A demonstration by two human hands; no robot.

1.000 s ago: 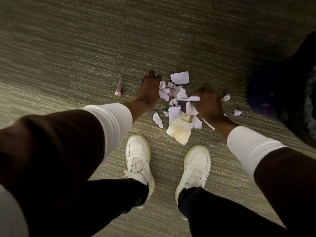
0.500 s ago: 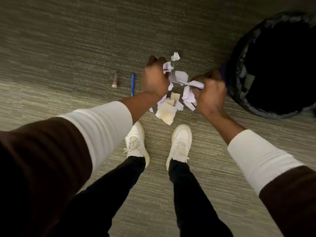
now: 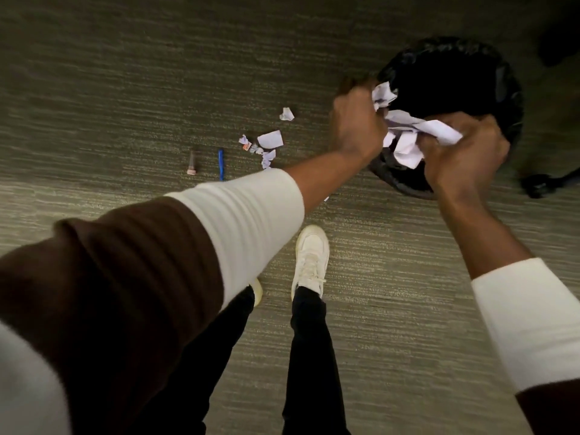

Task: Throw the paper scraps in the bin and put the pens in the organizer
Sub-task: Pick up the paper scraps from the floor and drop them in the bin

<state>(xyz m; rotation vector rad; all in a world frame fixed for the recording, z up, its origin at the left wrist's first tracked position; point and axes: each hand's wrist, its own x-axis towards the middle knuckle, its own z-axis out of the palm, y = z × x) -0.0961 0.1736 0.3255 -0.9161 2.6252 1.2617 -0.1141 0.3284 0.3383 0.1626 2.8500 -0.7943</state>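
Note:
Both hands hold a bunch of white paper scraps over the near rim of a round black-lined bin at the upper right. My left hand grips the bunch from the left, my right hand from the right. Several loose scraps lie on the carpet left of the bin, one small piece a little farther off. A blue pen and a short dark marker with a pink end lie side by side on the carpet. No organizer is in view.
Grey-green striped carpet covers the floor. My white shoe and black trouser legs stand below the hands. A dark object lies on the floor right of the bin, another dark shape at the top right corner.
Both hands have lifted the gathered scraps off the floor and carried them right, over the bin's rim. A few scraps stayed behind on the carpet.

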